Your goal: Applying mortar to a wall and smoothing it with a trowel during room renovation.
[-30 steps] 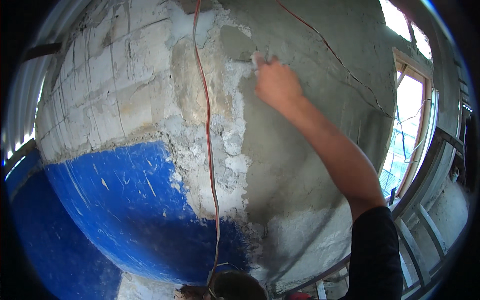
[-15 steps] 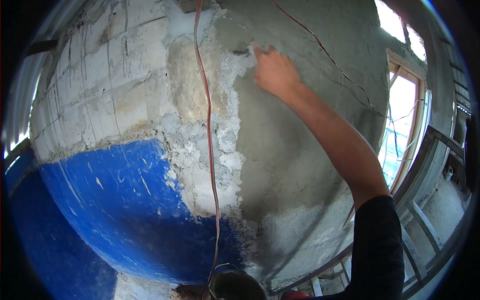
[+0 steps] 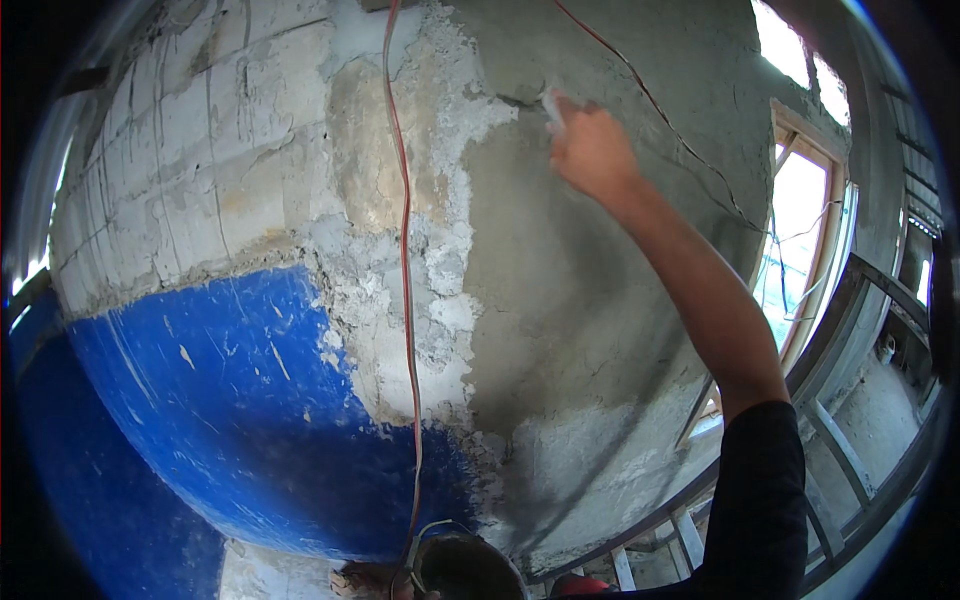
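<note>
My right hand [image 3: 597, 150] is raised against the upper part of the wall, its fingers closed round a pale, narrow tool [image 3: 552, 110]. Most of that tool is hidden by the hand, so its kind does not show. Just left of it, a small dark ridge [image 3: 520, 101] marks the grey plaster [image 3: 540, 250]. Rough, whitish bare masonry [image 3: 440, 310] borders the plaster on its left. A round, dark bucket [image 3: 468, 570] with a thin wire handle is at the lower edge. My left hand cannot be made out.
A red-and-pale cable [image 3: 405, 220] hangs down the wall toward the bucket. Another thin cable [image 3: 655, 105] runs across the plaster to a wood-framed window [image 3: 800, 220]. Blue paint [image 3: 240, 400] covers the lower left wall. Ladder-like framing [image 3: 840, 450] stands at right.
My right hand has moved to the right and slightly down along the plaster with the pale tool. The view has shifted a little, so the wall and bucket sit further left.
</note>
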`<act>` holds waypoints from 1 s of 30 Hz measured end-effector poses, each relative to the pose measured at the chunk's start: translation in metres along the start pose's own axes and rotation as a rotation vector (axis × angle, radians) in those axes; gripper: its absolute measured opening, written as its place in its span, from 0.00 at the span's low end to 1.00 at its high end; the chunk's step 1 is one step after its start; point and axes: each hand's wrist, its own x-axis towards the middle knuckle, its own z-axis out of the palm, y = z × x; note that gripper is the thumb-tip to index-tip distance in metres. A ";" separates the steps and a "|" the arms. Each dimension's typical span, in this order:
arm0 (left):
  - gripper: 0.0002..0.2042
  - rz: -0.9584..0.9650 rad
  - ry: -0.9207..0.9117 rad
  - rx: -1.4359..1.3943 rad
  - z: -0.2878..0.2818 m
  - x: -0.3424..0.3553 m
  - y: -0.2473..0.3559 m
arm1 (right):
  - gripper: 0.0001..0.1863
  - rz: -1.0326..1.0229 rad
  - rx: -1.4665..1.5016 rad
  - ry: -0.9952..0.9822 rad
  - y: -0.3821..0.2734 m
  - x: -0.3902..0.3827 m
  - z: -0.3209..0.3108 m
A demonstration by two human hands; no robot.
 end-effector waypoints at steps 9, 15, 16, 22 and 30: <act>0.25 0.013 -0.122 0.170 0.006 -0.002 0.015 | 0.22 -0.027 -0.030 0.048 0.014 0.108 -0.030; 0.25 0.253 0.059 -0.137 0.000 -0.006 0.013 | 0.26 -0.225 0.235 -0.008 -0.007 -0.060 0.020; 0.23 0.233 0.012 -0.147 -0.007 -0.004 0.017 | 0.27 -0.237 0.364 0.041 0.000 -0.093 0.026; 0.20 0.198 -0.075 -0.113 -0.014 0.022 0.034 | 0.31 0.690 1.842 -0.517 -0.005 -0.304 0.017; 0.13 0.033 -0.082 0.021 -0.012 0.019 0.022 | 0.31 1.115 2.300 -0.769 -0.031 -0.500 0.012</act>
